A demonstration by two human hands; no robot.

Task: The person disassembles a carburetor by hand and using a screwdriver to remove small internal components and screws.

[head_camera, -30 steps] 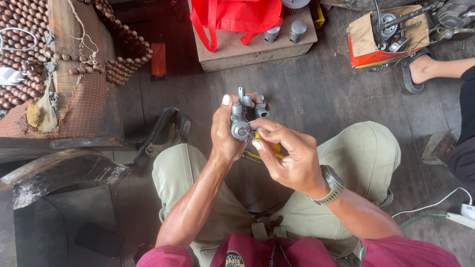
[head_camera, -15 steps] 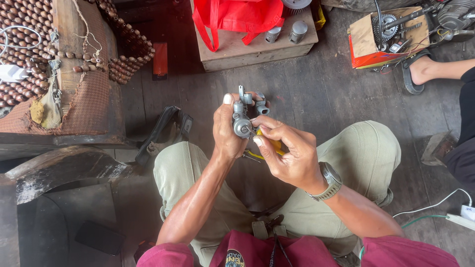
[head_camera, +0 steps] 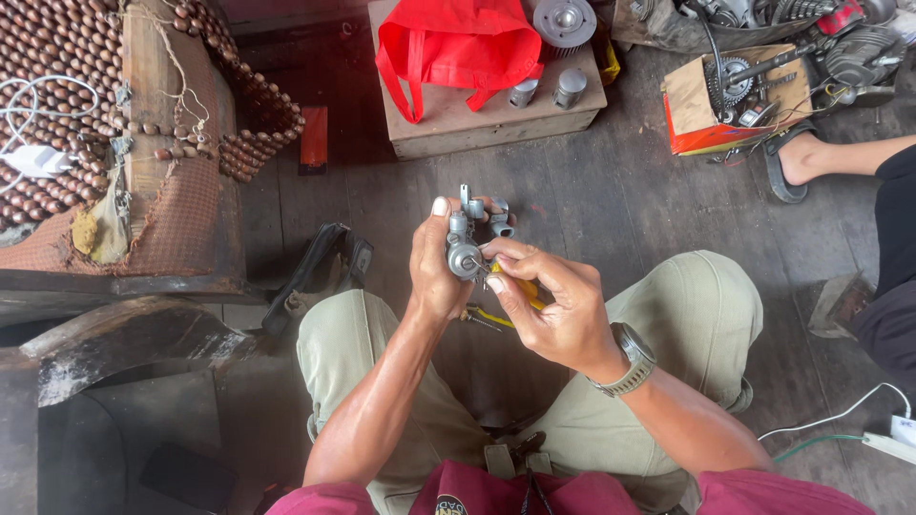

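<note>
Head view, looking straight down: the person sits low on a dark plank floor (head_camera: 611, 172), knees spread in khaki trousers. The left hand (head_camera: 434, 272) is clenched around a small grey metal part (head_camera: 468, 250), a carburettor by the look of it, held up between the knees, thumb raised along its side. The right hand (head_camera: 553, 310) presses in from the other side, fingertips pinched at the round face of the part, its grip also wrapped around a yellow-handled tool (head_camera: 520, 286). Whether the tool's tip is seated on a screw cannot be told; the fingers hide it.

More yellow and metal (head_camera: 487, 318) shows just below the hands, too hidden to name.

Beyond the knees, a wooden box (head_camera: 496, 114) carries a red bag (head_camera: 458, 43) and two small metal cylinders (head_camera: 546, 91). To the right, a cardboard box (head_camera: 706, 110) of engine bits, and another person's sandalled foot (head_camera: 797, 162) beside it. A beaded seat cover (head_camera: 57, 86) lies at the left.

The risks, judged from here: the part hangs in mid-air, so a slipping tool could jab the left palm, and any loosened screw could drop and vanish between the floor planks.
</note>
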